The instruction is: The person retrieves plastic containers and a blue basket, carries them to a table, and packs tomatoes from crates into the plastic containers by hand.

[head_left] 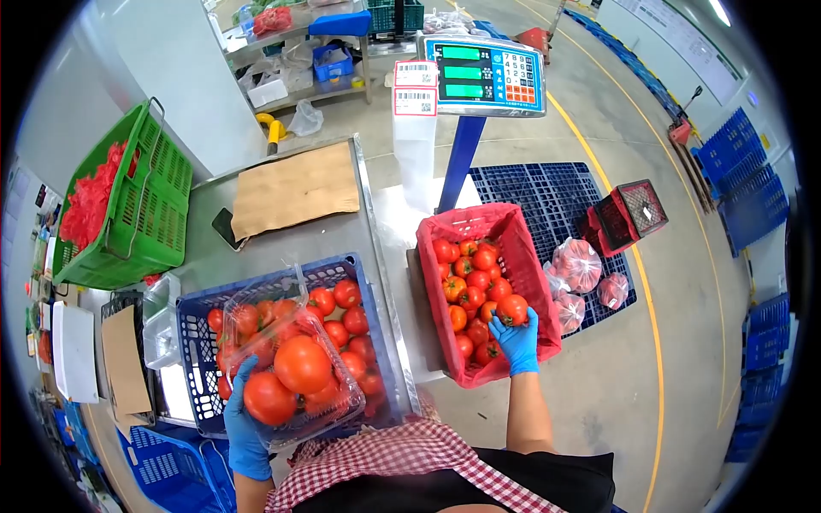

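In a blue glove, my left hand (245, 432) grips the left edge of a clear plastic clamshell box (355, 406). Large red tomatoes (302, 365) sit inside the box, whose lid stands raised. Beneath it is a dark blue crate (195, 363) with more tomatoes. My right hand (516, 344), also gloved in blue, has its fingers round a tomato (512, 310) over the near right part of a red crate (547, 282). That crate holds many tomatoes and rests by the scale post.
A weighing scale display (483, 73) stands ahead beside a roll of labels (415, 128). Cardboard (295, 190) and a phone (224, 227) lie on the metal table. At left is a green crate (158, 201) of red netting. Bagged tomatoes (576, 265) sit on a blue pallet (513, 184).
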Available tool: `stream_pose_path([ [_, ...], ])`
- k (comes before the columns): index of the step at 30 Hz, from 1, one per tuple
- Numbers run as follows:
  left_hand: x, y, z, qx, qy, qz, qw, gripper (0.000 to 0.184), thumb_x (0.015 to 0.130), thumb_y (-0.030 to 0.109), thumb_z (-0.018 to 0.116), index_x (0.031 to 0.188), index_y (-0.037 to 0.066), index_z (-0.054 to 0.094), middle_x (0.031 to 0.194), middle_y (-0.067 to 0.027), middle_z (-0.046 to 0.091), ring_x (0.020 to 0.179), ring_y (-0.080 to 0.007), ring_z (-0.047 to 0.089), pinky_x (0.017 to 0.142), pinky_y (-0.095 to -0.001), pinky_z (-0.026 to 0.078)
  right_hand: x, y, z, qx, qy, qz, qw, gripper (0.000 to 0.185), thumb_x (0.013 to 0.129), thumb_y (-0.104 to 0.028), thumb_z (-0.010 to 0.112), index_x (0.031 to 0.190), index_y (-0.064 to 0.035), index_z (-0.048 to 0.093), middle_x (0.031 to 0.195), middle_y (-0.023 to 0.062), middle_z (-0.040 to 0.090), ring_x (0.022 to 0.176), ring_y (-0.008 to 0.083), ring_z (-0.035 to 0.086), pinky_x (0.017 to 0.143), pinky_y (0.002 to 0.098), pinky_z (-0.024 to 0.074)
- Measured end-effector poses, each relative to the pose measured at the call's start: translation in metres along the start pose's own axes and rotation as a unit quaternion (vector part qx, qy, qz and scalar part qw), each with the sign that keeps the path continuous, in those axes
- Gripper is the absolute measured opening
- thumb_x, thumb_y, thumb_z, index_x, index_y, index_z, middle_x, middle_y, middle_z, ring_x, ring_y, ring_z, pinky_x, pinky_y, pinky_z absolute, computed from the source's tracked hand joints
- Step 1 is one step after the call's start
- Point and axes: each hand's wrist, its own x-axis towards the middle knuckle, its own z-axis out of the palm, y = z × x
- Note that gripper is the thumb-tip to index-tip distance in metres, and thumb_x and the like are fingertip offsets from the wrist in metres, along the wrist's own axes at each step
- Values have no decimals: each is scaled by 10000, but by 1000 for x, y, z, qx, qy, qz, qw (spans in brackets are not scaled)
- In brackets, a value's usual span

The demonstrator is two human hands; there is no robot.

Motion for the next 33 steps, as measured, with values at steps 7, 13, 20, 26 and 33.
stream_pose_path([
  [7,-1,0,1,60,0,32,998,396,935,188,456,1295,25,486,1288,-142,492,1154,-295,532,941,-459,477,-1,-4,20,72,-42,28,996,686,779,-515,564,1287,-66,460,1236,192,528,1062,354,561,900,473,470],
  [13,1,-5,-16,-3,38,12,999,422,939,223,436,1310,27,477,1336,-133,473,1195,-273,505,973,-452,451,2,7,46,70,-71,23,995,667,769,-526,562,1272,-94,482,1250,179,520,1093,347,535,889,460,453],
  [20,-8,-2,-3,31,28,12,999,420,939,235,412,1305,41,478,1354,-147,451,1205,-340,488,949,-508,461,-5,26,100,-99,-264,-54,958,876,625,-265,732,1393,-81,352,1305,146,480,1194,296,487,1013,437,399],
  [26,-1,-2,-7,-3,47,15,999,417,943,244,423,1310,53,471,1357,-155,442,1206,-343,486,930,-523,474,-23,26,168,-363,-301,-120,874,1082,470,45,755,1440,-113,303,1327,88,466,1248,223,439,1070,364,337],
  [33,5,-2,-5,-14,68,8,998,422,941,256,432,1311,55,469,1351,-154,448,1207,-342,485,928,-524,472,-28,28,201,-451,-296,-156,828,1068,477,92,707,1443,-102,296,1337,77,465,1247,213,435,1074,357,330],
])
